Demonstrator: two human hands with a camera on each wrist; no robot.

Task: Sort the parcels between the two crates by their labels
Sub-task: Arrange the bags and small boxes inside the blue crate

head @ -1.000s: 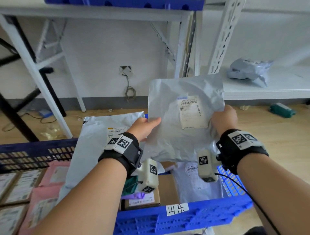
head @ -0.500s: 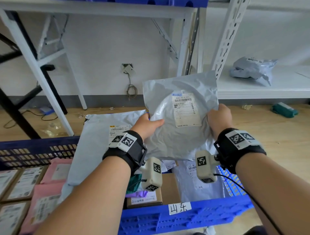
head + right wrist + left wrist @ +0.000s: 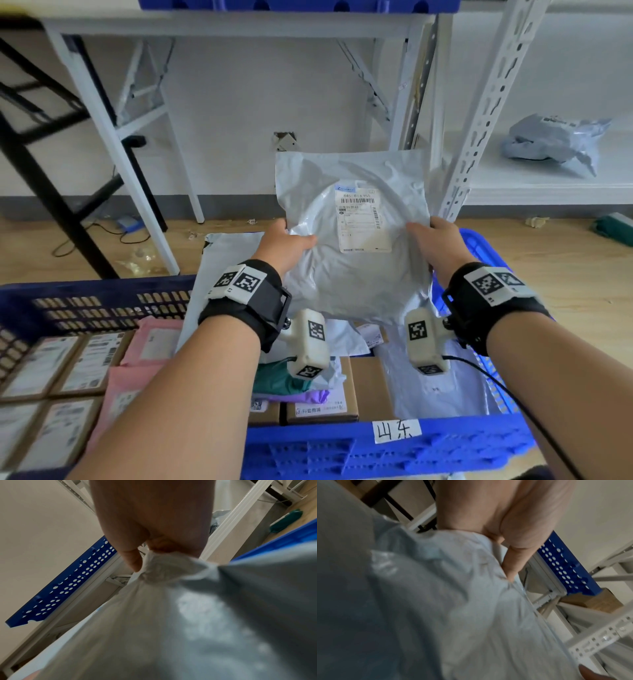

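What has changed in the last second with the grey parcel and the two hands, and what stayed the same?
The grey parcel has been pulled taut: a round shape now shows through the bag around its label, where the bag was flat and wrinkled before. Left hand and right hand still grip its side edges. The crates below look unchanged.

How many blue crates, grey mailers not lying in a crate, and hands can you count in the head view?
Blue crates: 3 (left crate, right crate, crate on the top shelf)
Grey mailers out of crates: 2 (held mailer, mailer on the side shelf)
Hands: 2 (left hand, right hand)
Total: 7
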